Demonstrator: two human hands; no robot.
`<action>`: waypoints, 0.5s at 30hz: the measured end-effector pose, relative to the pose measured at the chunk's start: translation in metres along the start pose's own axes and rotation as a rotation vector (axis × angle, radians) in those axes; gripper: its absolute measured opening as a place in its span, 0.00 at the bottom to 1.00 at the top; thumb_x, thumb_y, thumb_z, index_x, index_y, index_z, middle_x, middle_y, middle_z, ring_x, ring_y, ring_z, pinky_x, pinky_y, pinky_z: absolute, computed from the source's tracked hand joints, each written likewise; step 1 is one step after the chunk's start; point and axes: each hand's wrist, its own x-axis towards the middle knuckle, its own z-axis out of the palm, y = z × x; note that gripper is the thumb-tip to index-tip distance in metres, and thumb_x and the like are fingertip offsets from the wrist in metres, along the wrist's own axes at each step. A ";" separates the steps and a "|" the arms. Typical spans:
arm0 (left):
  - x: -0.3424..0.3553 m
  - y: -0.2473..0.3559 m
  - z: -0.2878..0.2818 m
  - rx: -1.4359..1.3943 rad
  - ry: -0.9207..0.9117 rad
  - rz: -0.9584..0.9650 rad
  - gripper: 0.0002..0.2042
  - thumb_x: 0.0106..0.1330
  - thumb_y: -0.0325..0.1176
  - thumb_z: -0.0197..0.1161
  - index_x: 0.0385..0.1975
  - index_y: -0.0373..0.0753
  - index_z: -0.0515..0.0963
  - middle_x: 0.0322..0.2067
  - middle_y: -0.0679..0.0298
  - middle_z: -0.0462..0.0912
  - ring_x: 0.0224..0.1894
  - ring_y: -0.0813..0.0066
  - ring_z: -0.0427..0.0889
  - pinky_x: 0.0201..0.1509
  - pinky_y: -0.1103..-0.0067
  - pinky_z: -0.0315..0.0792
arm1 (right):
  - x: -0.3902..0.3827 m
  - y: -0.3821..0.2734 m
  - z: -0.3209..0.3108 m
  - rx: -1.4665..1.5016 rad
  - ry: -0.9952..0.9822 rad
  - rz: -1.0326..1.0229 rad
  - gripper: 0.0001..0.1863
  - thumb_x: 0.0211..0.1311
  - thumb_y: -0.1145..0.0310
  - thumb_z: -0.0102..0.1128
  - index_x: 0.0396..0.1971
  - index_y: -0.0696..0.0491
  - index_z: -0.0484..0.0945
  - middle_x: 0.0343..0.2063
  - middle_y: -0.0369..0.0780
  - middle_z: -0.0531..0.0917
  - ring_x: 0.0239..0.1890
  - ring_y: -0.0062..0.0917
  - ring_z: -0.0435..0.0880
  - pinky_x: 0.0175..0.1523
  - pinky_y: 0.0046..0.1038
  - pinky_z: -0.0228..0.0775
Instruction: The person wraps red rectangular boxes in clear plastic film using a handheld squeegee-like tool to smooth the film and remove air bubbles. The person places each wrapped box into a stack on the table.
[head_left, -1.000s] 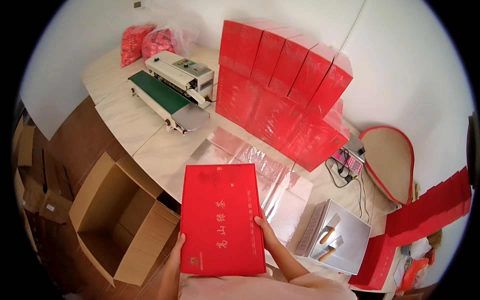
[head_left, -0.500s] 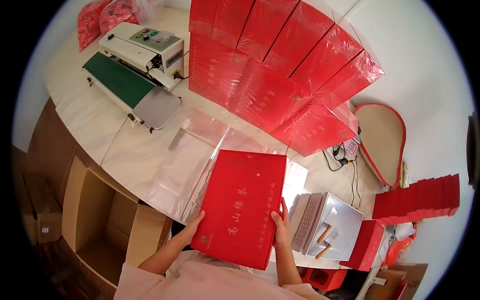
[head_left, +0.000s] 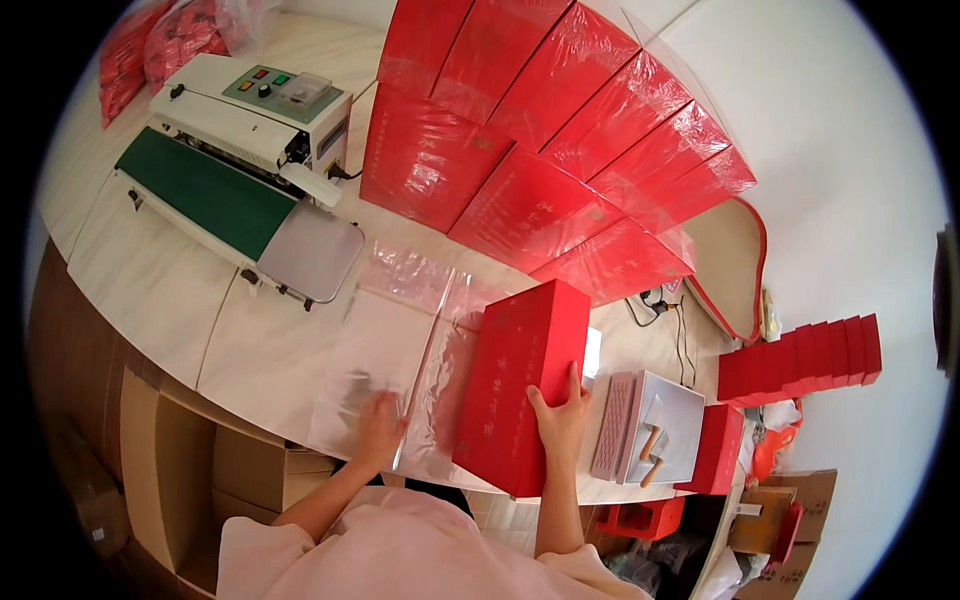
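Observation:
A red gift box [head_left: 497, 388] with pale lettering is turned on edge above the near side of the table, tilted. My right hand [head_left: 562, 415] grips its right side, the thumb apart from the fingers. To the left of the box, my left hand [head_left: 381, 432] is over clear plastic bags [head_left: 385, 335] lying flat on the table. Motion blurs its fingers, so I cannot tell whether they touch the plastic.
A sealing machine [head_left: 245, 140] with a green belt stands at the left. Wrapped red boxes [head_left: 540, 205] are stacked behind. On the right are a metal-topped device [head_left: 668, 420] with wooden-handled tools, and a row of red boxes [head_left: 800, 362]. An open carton [head_left: 150, 480] sits lower left.
My left hand has let go of the red gift box and moved over the plastic bags. The box has turned onto its edge and shifted right in my right hand. The view has shifted slightly.

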 end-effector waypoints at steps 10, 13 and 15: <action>0.005 -0.070 -0.043 0.492 0.031 -0.022 0.45 0.58 0.43 0.64 0.69 0.27 0.47 0.71 0.44 0.45 0.74 0.48 0.44 0.74 0.53 0.38 | -0.009 -0.026 0.037 -0.258 0.046 0.001 0.49 0.45 0.49 0.69 0.69 0.45 0.59 0.51 0.56 0.67 0.52 0.51 0.69 0.59 0.47 0.61; 0.001 -0.081 -0.036 0.522 0.062 0.039 0.43 0.61 0.44 0.61 0.70 0.28 0.46 0.72 0.47 0.44 0.74 0.49 0.43 0.74 0.53 0.38 | -0.011 -0.024 0.039 -0.267 0.055 -0.008 0.49 0.46 0.49 0.68 0.69 0.45 0.58 0.52 0.57 0.67 0.52 0.51 0.69 0.59 0.47 0.60; 0.003 -0.082 -0.033 0.536 0.003 -0.005 0.41 0.63 0.43 0.59 0.70 0.28 0.47 0.73 0.48 0.44 0.74 0.51 0.43 0.74 0.53 0.38 | -0.010 -0.025 0.040 -0.270 0.067 -0.006 0.48 0.46 0.48 0.67 0.69 0.45 0.58 0.52 0.57 0.67 0.53 0.51 0.69 0.59 0.47 0.60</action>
